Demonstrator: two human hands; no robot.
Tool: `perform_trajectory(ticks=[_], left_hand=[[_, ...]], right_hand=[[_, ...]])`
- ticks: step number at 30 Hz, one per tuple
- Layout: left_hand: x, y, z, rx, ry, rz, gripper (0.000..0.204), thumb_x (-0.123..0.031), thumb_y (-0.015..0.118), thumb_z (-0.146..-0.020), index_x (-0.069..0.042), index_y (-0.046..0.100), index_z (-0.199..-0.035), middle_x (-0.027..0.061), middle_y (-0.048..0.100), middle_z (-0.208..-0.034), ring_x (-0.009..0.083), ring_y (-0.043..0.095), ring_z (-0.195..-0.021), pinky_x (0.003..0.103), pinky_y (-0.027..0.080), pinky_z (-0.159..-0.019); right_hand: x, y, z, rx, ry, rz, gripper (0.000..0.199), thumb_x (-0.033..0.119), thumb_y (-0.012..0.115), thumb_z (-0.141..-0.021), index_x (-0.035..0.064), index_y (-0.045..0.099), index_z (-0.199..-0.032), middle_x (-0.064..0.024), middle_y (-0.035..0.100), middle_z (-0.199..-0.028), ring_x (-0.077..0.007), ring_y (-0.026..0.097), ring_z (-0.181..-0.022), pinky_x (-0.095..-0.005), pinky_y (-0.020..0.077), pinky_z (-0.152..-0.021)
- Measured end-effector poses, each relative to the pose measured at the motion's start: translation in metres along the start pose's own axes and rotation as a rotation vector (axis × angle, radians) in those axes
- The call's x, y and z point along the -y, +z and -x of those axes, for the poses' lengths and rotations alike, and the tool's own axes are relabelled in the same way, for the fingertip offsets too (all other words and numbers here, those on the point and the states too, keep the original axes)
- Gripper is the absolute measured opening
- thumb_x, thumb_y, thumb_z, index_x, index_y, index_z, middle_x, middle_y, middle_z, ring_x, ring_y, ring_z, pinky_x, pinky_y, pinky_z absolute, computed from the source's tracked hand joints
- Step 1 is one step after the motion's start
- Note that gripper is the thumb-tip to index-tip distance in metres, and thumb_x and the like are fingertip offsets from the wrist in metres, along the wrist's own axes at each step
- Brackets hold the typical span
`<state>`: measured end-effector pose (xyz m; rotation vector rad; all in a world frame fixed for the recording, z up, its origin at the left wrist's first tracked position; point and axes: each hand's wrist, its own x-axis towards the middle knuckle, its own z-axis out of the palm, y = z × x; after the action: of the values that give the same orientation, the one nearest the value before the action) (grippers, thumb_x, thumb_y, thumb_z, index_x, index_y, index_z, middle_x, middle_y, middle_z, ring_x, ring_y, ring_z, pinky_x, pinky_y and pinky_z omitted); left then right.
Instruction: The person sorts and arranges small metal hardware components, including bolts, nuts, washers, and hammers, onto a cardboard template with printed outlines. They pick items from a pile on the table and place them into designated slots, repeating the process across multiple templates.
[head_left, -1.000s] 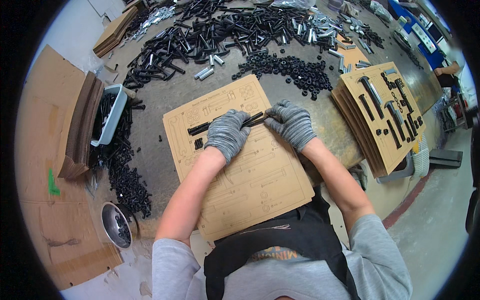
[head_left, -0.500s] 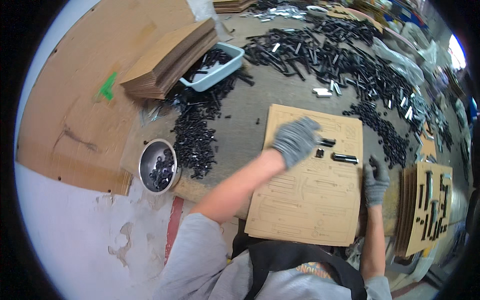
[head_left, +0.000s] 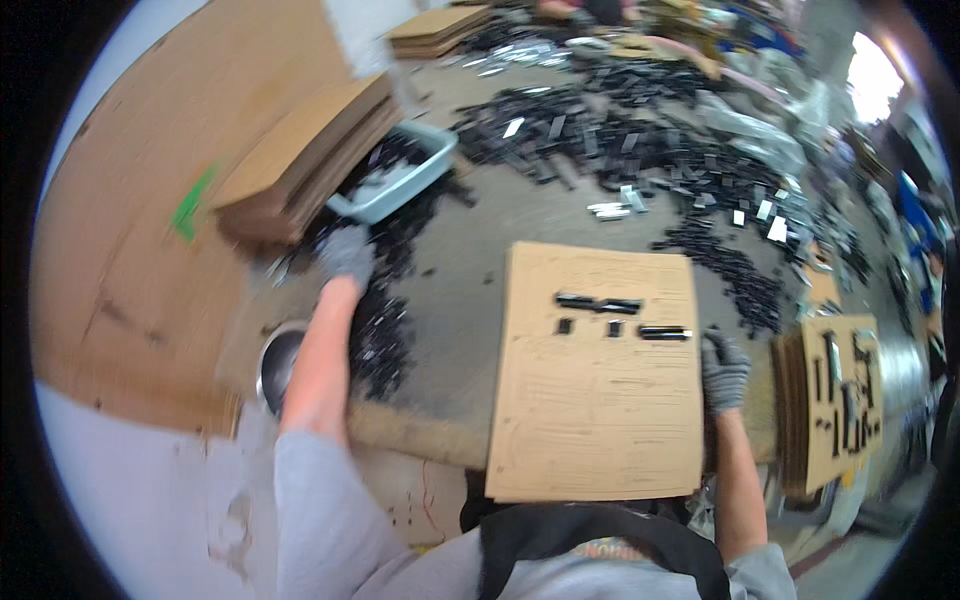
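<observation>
A printed cardboard sheet [head_left: 600,430] lies in front of me on the table. Across its upper part are black bar-shaped parts [head_left: 664,333] and two small black square pieces [head_left: 565,326]. My left hand [head_left: 347,256], in a grey glove, reaches far left to the heap of small black parts [head_left: 382,335], just below the light blue basin [head_left: 405,190]. Motion smears its fingers, so their grip is unclear. Gloved as well, my right hand [head_left: 724,370] stays close against the sheet's right edge with its fingers curled in; what they hold, if anything, is hidden.
A steel bowl [head_left: 281,366] stands at the left table edge, partly behind my forearm. Stacked cardboard [head_left: 300,150] leans beside the basin. Black bars [head_left: 620,140] and smaller black parts [head_left: 735,270] cover the far and right table. Another stack [head_left: 792,415] bearing parts stands at right.
My left hand has left the sheet for the heap at the left, uncovering more black pieces on the sheet. My right hand remains by the right edge. The whole view has shifted slightly.
</observation>
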<state>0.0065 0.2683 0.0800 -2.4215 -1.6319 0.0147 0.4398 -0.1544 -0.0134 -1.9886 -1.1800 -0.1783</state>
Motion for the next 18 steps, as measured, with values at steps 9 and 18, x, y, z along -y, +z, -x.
perform_trajectory(ticks=[9,18], left_hand=[[-0.046,0.004,-0.004,0.045,0.071,0.403,0.035,-0.022,0.068,-0.079,-0.005,0.060,-0.108,0.0229,0.064,-0.104,0.0410,0.059,-0.100,0.044,0.047,-0.086],[-0.026,0.051,-0.010,-0.328,0.046,0.389,0.030,-0.017,0.065,-0.083,0.002,0.061,-0.105,0.0203,0.065,-0.099,0.0355,0.061,-0.094,0.040,0.047,-0.085]], right_hand=[[0.018,-0.017,-0.004,0.031,0.080,0.082,0.024,0.028,0.058,-0.085,0.0060,0.066,-0.090,-0.0159,0.065,-0.088,-0.0350,0.062,-0.082,-0.0420,0.0505,-0.074],[0.016,-0.014,-0.002,0.021,0.233,-0.058,0.024,0.027,0.061,-0.085,0.0056,0.067,-0.094,-0.0165,0.067,-0.088,-0.0334,0.065,-0.082,-0.0385,0.0518,-0.074]])
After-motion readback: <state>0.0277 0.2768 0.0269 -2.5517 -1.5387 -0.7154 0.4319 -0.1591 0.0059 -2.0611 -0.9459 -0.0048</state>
